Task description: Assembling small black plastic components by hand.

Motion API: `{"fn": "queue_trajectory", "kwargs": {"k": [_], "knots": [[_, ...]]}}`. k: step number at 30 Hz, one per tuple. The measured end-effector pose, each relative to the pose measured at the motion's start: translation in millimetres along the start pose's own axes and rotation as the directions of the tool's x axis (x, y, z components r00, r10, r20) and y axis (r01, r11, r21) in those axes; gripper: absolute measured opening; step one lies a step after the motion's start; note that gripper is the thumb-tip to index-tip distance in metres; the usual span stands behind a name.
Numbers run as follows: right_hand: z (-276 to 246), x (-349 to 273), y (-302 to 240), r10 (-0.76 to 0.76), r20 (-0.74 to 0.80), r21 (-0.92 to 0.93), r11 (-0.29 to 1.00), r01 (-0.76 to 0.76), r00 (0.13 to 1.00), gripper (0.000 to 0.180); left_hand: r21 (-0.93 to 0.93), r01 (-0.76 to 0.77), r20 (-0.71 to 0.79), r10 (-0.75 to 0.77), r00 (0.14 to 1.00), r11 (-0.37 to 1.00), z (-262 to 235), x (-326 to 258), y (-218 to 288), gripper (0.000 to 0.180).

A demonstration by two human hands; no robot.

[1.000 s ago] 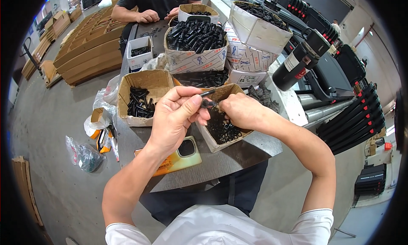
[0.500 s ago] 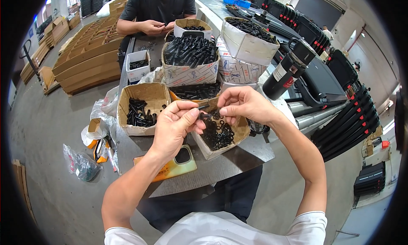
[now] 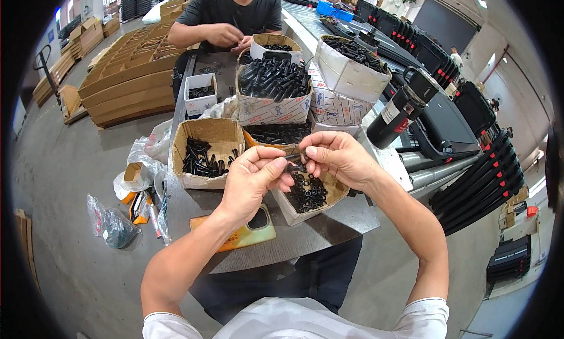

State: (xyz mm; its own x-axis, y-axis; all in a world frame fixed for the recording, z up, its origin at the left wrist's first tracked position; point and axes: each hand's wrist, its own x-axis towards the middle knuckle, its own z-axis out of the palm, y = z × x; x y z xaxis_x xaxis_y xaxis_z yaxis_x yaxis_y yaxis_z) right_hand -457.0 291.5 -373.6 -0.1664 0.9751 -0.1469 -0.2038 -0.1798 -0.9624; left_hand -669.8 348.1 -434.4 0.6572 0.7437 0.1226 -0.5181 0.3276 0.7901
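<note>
My left hand [image 3: 254, 175] is closed on black bolts [image 3: 295, 168], which stick out between thumb and fingers toward the right. My right hand [image 3: 339, 158] meets their ends in a pinch. Whatever sits between its fingertips is too small and hidden to name. Under both hands stands an open cardboard box [image 3: 298, 217] with many small black rings [image 3: 308, 193] in it. To its left, another cardboard box [image 3: 207, 129] holds loose black bolts [image 3: 202, 158].
Stacked boxes [image 3: 273, 111] of black bolts rise behind my hands. A phone [image 3: 258, 236] lies by the table's front edge. At right stands a black bottle [image 3: 393, 118]. Across the table a person [image 3: 235, 16] works with their own hands. Plastic bags [image 3: 117, 227] lie on the floor at left.
My right hand has come in against the bolts' ends, closing the gap between my hands. The co-worker's hand has lifted. The whole view has shifted slightly.
</note>
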Motion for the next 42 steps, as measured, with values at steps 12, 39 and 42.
{"fn": "queue_trajectory", "kwargs": {"k": [12,39,42], "knots": [[17.3,9.4,13.9,-0.037,-0.031,0.053,0.998,0.038,0.999,0.018,-0.098,0.021,-0.070,-0.028,0.997,0.995,0.4,0.1,-0.6,0.018],[48.3,4.2,8.9,-0.345,-0.093,-0.463,0.845,0.266,0.934,0.019,-0.228,-0.005,-0.025,-0.001,1.000,0.974,2.4,-2.0,-2.2,0.018],[50.3,1.4,2.1,-0.344,-0.095,-0.563,0.793,0.234,0.934,0.018,-0.221,0.002,-0.007,-0.004,1.000,0.975,-0.2,-1.9,-5.4,0.018]]}}
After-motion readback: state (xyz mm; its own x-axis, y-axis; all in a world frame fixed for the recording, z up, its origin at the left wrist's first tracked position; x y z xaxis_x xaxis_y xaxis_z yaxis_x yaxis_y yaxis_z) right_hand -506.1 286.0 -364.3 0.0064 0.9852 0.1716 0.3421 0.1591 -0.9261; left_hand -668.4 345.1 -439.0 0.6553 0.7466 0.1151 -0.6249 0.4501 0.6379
